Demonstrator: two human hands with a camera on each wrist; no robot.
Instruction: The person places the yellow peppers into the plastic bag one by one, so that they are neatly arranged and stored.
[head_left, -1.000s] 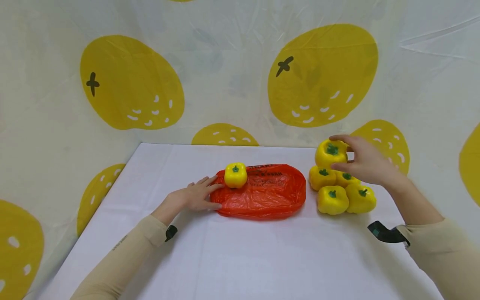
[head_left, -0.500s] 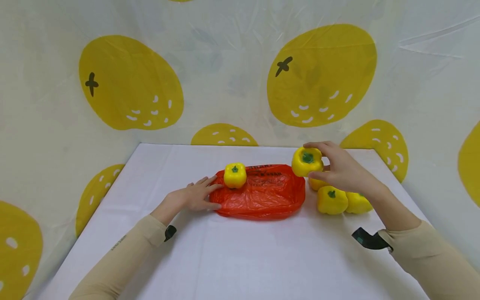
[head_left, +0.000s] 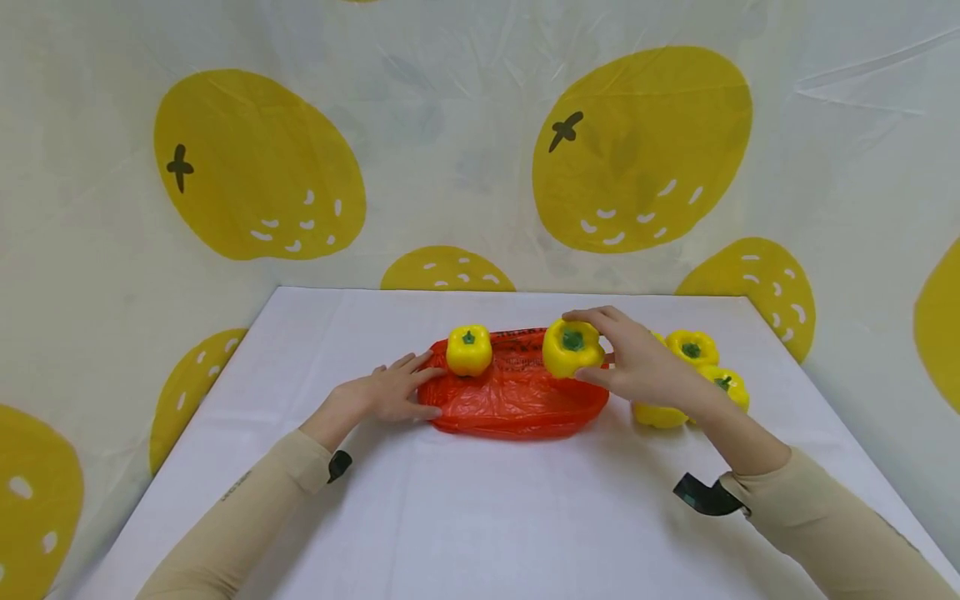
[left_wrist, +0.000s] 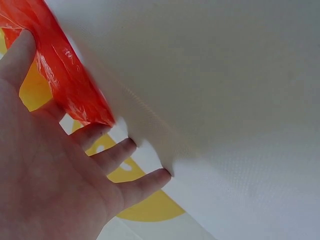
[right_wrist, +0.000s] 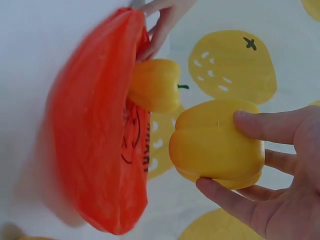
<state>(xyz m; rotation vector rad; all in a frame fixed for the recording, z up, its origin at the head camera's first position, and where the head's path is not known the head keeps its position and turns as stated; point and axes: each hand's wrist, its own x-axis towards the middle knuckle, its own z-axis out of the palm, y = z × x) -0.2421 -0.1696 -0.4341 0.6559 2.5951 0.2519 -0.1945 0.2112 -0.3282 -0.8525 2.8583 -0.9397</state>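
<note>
The reference item is the red bag (head_left: 517, 408), of thin, glossy, wrinkled plastic film, oblong with rounded ends, its far portion bearing dark printing. It lies on a smooth white cloth (head_left: 480, 517) of matte appearance; beyond it stands a pale, faintly creased backdrop (head_left: 450, 125) printed with large yellow fruit shapes. On the bag's far left part sits the first yellow pepper (head_left: 469, 351), upright, blocky and lobed, with a smooth shiny skin and a short green stem. Over the far right part of the bag is the held yellow pepper (head_left: 562, 354), of similar skin and form, its green stem end facing the head camera; the right wrist view shows it apart from both the film and the first pepper. The right hand (head_left: 645, 358) grasps this pepper by its sides between thumb and fingers, parted to the pepper's breadth. The left hand (head_left: 397, 392) lies at the bag's left end with fingers spread and extended, not clenched; thumb and nearest fingers touch the film, the outer fingertips the cloth. Just right of the bag is a cluster of yellow peppers (head_left: 692, 347), partly hidden by the right hand and forearm; an exact count cannot be given.
</note>
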